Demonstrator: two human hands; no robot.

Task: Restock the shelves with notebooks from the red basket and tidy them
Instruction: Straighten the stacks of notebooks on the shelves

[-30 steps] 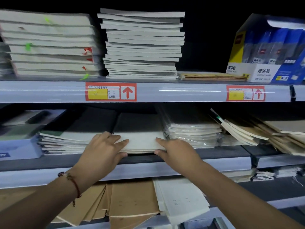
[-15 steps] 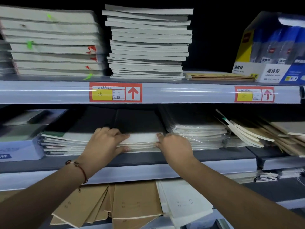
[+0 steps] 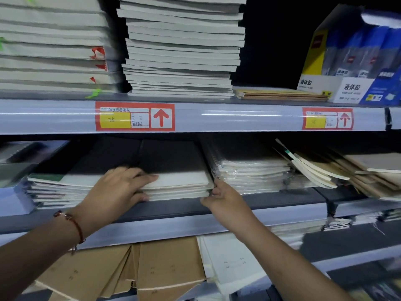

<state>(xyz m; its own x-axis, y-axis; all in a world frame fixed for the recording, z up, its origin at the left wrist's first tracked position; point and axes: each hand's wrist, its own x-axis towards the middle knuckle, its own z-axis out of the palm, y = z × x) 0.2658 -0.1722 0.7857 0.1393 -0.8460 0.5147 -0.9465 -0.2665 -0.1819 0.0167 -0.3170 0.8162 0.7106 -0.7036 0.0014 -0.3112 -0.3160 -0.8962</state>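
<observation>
Grey steel shelving (image 3: 195,118) spans the head view in tiers; its top board carries two tall stacks of notebooks at 11 and 12 o'clock and a glue carton (image 3: 355,59) at 2 o'clock. The middle shelf (image 3: 173,208) holds the task's thing: a low stack of pale-covered notebooks (image 3: 180,183) at centre frame, its front edge close to the shelf lip. Just beside it at 3 o'clock lies a film-wrapped bundle (image 3: 251,172); at 9 o'clock lies a lower, splayed pile (image 3: 56,190). Kraft-covered books (image 3: 152,266) fan out on the tier below, at 6 o'clock. The red basket is not in view. The left hand (image 3: 117,192) grips the stack's left front corner, fingers laid across the top cover and thumb against the page edges beneath. The right hand (image 3: 223,203) takes the right front corner, fingertips tucked at the side against the wrapped bundle; whether they clamp or only press cannot be told. Handling judgement: the notebooks are thin, soft-covered and flexible, light singly but moderately heavy as a block. Smooth covers are likely to slide over one another, so hold both front corners, pressing top and bottom together. Squaring appears under way.
</observation>
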